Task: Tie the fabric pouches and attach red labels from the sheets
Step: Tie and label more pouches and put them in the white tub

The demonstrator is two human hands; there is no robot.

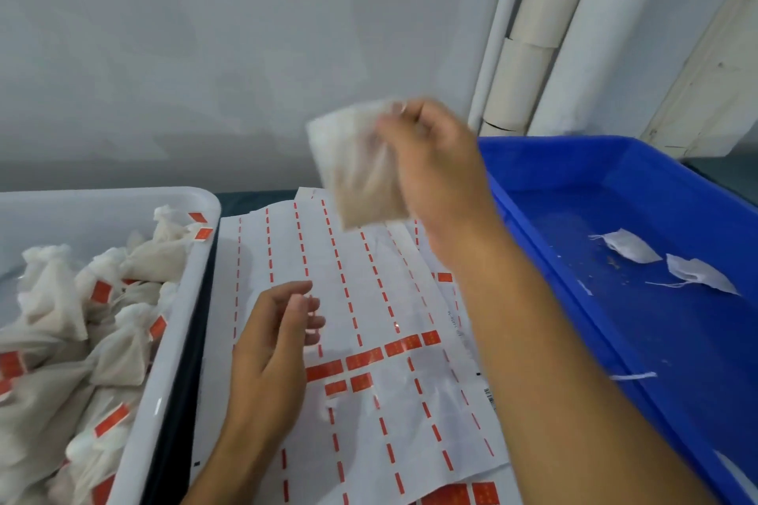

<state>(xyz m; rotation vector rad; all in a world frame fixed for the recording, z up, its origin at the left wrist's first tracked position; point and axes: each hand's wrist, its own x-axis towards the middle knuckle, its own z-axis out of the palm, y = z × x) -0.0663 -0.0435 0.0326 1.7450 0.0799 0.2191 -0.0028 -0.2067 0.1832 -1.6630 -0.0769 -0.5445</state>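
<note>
My right hand [430, 168] holds a flat, untied white fabric pouch [357, 172] in the air above the far end of the label sheets; the pouch is blurred. My left hand [270, 353] hovers over the white label sheet [369, 402], fingers apart and empty. A few red labels [365, 359] remain in a row on the sheet, among red dashed remnants. Two untied pouches [627, 246] lie in the blue bin [672, 160] on the right. Several tied pouches with red labels [110, 344] fill the white bin [172, 377] on the left.
More label sheets lie stacked under the top one, with red labels [463, 494] showing at the bottom edge. Loose threads and crumbs lie in the blue bin. A grey wall and white pipes [521, 66] stand behind.
</note>
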